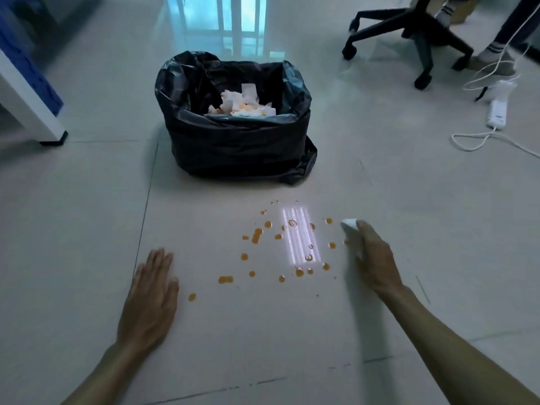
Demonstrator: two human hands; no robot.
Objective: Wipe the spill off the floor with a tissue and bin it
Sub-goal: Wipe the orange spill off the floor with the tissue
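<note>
Orange droplets of the spill (pixel 257 235) are scattered over the pale floor tiles in front of me. My right hand (pixel 375 257) presses a white tissue (pixel 350 229) onto the floor at the spill's right edge, fingers closed over it. My left hand (pixel 152 293) lies flat on the floor left of the spill, fingers apart, holding nothing. Beyond the spill stands a bin lined with a black bag (pixel 233 141), with crumpled orange-stained tissues (pixel 242 103) inside.
An office chair base (pixel 409 33) and a person's feet in socks (pixel 493 58) are at the far right. A white power strip (pixel 496 111) with cables lies on the floor there. A white furniture leg (pixel 38 112) stands at the left.
</note>
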